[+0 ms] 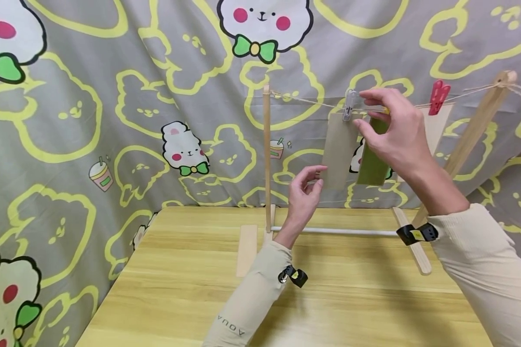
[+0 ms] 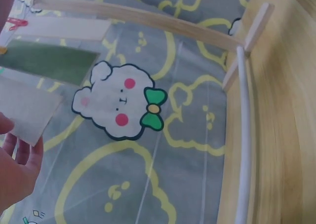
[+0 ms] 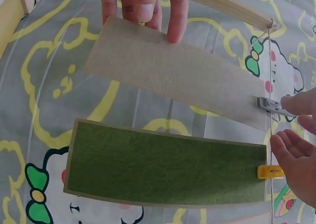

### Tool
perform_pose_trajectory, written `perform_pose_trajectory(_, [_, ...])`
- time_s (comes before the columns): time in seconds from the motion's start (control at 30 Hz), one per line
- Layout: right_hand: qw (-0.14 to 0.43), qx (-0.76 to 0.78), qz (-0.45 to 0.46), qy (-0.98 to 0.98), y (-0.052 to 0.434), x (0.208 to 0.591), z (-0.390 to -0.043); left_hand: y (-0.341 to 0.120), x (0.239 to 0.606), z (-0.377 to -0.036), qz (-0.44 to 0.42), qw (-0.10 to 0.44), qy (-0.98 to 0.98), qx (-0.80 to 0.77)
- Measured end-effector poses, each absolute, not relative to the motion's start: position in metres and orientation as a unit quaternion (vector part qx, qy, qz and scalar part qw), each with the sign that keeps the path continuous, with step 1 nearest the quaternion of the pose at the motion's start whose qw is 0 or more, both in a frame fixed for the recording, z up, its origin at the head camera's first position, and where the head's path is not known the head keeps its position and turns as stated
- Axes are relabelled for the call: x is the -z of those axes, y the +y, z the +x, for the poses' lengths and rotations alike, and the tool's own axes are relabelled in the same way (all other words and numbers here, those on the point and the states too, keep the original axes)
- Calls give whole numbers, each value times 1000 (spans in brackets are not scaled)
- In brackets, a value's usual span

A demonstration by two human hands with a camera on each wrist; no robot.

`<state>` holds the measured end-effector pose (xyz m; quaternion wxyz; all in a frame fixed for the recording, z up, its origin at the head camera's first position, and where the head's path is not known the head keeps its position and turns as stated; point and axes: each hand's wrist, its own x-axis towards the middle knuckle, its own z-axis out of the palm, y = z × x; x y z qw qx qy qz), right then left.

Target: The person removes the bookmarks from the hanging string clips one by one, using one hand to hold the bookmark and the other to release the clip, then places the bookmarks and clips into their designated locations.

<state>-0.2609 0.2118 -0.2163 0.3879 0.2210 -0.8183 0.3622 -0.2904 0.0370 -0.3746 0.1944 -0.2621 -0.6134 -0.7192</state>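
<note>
A beige card [image 1: 336, 149] hangs from a string under a clear clothespin [image 1: 349, 105]. My right hand [image 1: 395, 125] is raised beside this clothespin, thumb and fingers spread apart; in the right wrist view one fingertip overlaps the clip's end. My left hand [image 1: 303, 195] is at the lower side edge of the beige card, its fingers loosely bent. Seen from the right wrist, the left fingertips [image 3: 175, 29] lie right at that edge. A green card [image 3: 168, 165] with a pale border hangs alongside from a yellow clothespin [image 3: 270, 172], partly hidden by my right hand in the head view.
The string [image 1: 304, 100] runs between two wooden posts, left [image 1: 267, 159] and right [image 1: 477, 120], joined low by a white rod [image 1: 334, 231]. A red clothespin [image 1: 438, 98] holds a pale card [image 1: 436, 125]. On the table, a flat wooden strip [image 1: 246, 248] lies left of the frame.
</note>
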Motion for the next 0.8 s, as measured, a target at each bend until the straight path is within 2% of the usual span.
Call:
perform_pose_trajectory(0.3, [375, -303, 218, -849, 205, 206, -265, 34, 374, -290, -281, 181, -605, 723])
perform_pose_trajectory(0.8, [300, -307, 211, -878, 206, 187, -270, 43, 373, -286, -276, 181, -581, 744])
